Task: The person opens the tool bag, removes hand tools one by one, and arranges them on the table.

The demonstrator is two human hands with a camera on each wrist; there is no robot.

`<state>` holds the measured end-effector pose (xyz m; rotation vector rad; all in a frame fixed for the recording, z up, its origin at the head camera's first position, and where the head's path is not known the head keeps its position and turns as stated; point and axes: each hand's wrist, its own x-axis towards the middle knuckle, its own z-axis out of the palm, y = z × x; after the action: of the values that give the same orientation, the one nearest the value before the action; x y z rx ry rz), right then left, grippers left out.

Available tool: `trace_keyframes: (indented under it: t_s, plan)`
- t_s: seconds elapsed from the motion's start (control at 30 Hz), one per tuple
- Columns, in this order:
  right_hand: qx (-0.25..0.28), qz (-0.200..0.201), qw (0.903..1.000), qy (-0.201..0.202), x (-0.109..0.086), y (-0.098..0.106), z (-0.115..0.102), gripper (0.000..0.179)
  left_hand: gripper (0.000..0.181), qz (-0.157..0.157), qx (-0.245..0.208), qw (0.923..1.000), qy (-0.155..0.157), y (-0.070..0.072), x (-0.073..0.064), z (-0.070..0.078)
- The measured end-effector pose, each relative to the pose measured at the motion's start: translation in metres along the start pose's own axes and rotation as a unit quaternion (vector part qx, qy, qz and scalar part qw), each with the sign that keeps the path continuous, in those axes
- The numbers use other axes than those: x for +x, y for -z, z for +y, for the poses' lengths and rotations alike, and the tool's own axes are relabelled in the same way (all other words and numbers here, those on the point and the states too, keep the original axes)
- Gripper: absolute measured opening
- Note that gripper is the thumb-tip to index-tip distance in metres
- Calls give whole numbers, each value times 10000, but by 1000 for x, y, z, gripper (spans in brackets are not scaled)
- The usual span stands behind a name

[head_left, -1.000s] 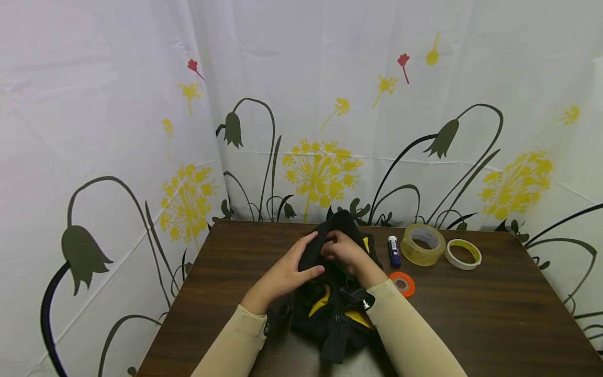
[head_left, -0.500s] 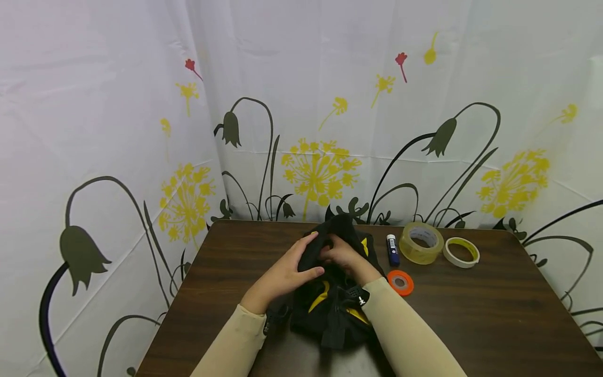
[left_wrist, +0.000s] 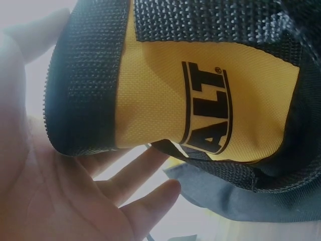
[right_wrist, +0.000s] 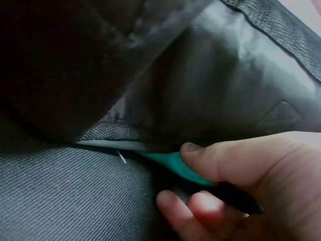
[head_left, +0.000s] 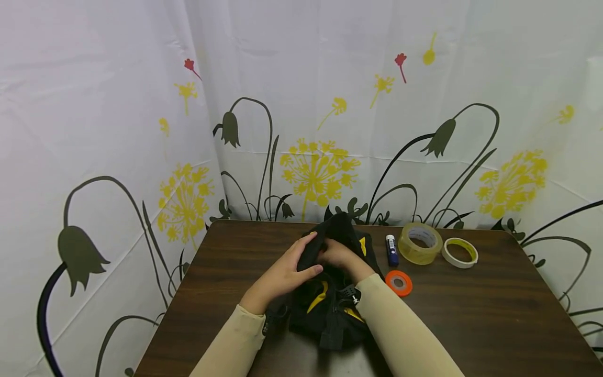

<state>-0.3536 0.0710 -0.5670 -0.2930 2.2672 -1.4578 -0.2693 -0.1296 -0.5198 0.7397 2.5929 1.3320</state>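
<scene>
A black and yellow fabric tool bag (head_left: 346, 225) stands on the table in front of me. My left hand (head_left: 280, 272) holds its raised side, fingers behind and thumb in front. The left wrist view shows the black webbing edge beside the palm and yellow fabric (left_wrist: 251, 115) with black lettering. My right hand (head_left: 346, 259) reaches into the bag's mouth, its fingertips hidden in the head view. Inside, thumb and fingers pinch a slim green and black handle (right_wrist: 175, 164) lying along the dark lining; its far end is hidden.
Right of the bag are a blue glue stick (head_left: 392, 251), a clear packing tape roll (head_left: 409, 252), a white tape roll (head_left: 459, 263) and an orange-rimmed roll (head_left: 407, 285). A flower-printed cloth (head_left: 292, 52) hangs behind the brown table (head_left: 471, 324).
My right hand has sunk deeper into the bag, its fingers passing out of sight in the head view. The left hand keeps its hold on the side.
</scene>
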Motion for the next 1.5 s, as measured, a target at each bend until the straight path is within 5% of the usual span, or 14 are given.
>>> trace_keyframes:
  t_s: [0.57, 0.93, 1.07, 1.5]
  plan:
    - [-467, 269, 9985, 106, 2, -3, -6, 51, 85, 50, 5, 10000, 58, 2, -1, -2]
    - [118, 349, 9993, -108, 1, -2, -5, 33, 84, 48, -39, 9999, 100, 3, -2, 0]
    - [-21, 357, 9988, -343, -2, -2, -5, 42, 85, 8, -62, 9999, 94, 3, -2, 0]
    - [204, 325, 9992, -63, -14, -1, -8, 54, 87, -38, -206, 9996, 172, 3, -2, 3]
